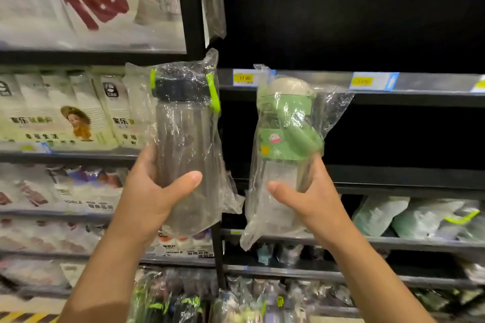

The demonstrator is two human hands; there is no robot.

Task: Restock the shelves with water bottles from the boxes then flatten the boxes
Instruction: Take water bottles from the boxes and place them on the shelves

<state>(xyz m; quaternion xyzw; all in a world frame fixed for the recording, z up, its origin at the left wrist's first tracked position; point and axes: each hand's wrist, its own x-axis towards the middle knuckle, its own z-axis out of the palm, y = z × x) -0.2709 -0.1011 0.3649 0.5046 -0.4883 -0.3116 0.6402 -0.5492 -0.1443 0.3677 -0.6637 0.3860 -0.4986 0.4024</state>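
Up in front of the shelves, both hands are raised with a bottle each. Left hand (pixel 152 191) is wrapped around the lower half of a grey bottle (pixel 181 139) with a dark lid and lime green clips, thumb across the front, the whole thing inside a crinkly clear bag. Right hand (pixel 307 199) grips the lower part of a green bottle (pixel 283 134) with a pale cap and a little sticker, also bagged, leaning a bit to the left. The two bottles sit side by side, close but not touching.

Just behind the right hand's bottle there's a dark shelf (pixel 393 97) with yellow price tags (pixel 244 78) along its edge. Behind the left hand are white packs (pixel 65 113) of something with printed labels. Below both wrists, more bagged bottles (pixel 183 301) are crowded on a lower shelf, pretty blurry.
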